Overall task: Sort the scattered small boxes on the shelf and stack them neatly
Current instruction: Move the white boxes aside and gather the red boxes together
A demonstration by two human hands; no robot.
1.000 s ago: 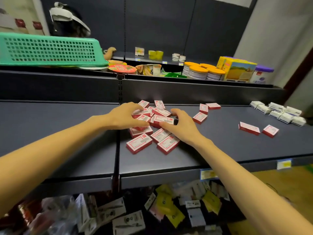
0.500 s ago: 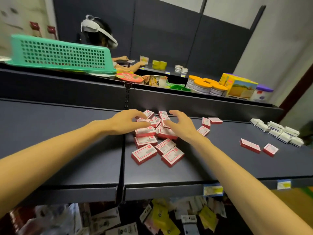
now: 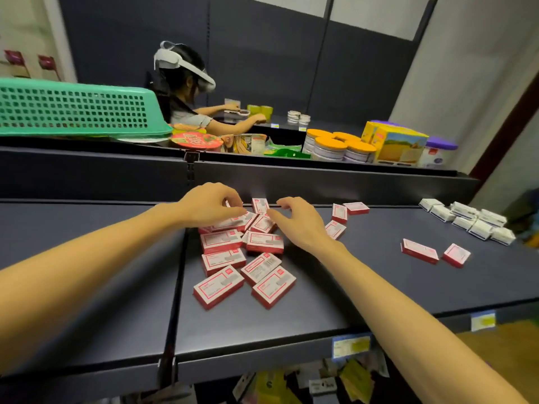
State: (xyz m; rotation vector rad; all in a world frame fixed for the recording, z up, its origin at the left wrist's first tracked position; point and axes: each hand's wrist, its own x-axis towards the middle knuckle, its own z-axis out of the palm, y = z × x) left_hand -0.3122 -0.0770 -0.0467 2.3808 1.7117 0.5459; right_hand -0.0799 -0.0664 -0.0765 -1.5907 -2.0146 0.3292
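Several small red-and-white boxes [image 3: 264, 243] lie in a loose pile on the dark shelf [image 3: 364, 295], some overlapping, several flat at the front. My left hand [image 3: 208, 205] is curled over the back of the pile, its fingertips pinched on a red box there. My right hand [image 3: 300, 224] sits just right of the pile's back with fingers apart, thumb touching a box. Three more red boxes [image 3: 339, 214] lie right of that hand. Two further red boxes [image 3: 420, 251] lie far right.
Several small white boxes [image 3: 466, 220] sit grouped at the shelf's far right end. The upper shelf carries a green basket [image 3: 73, 109], orange-lidded tins [image 3: 335, 144] and a yellow carton [image 3: 399, 141]. A person with a headset [image 3: 186, 91] works behind it. Packets [image 3: 350, 380] fill the shelf below.
Both hands have moved toward the back of the pile and closer together. The view has tilted upward, bringing the person behind the upper shelf into sight.
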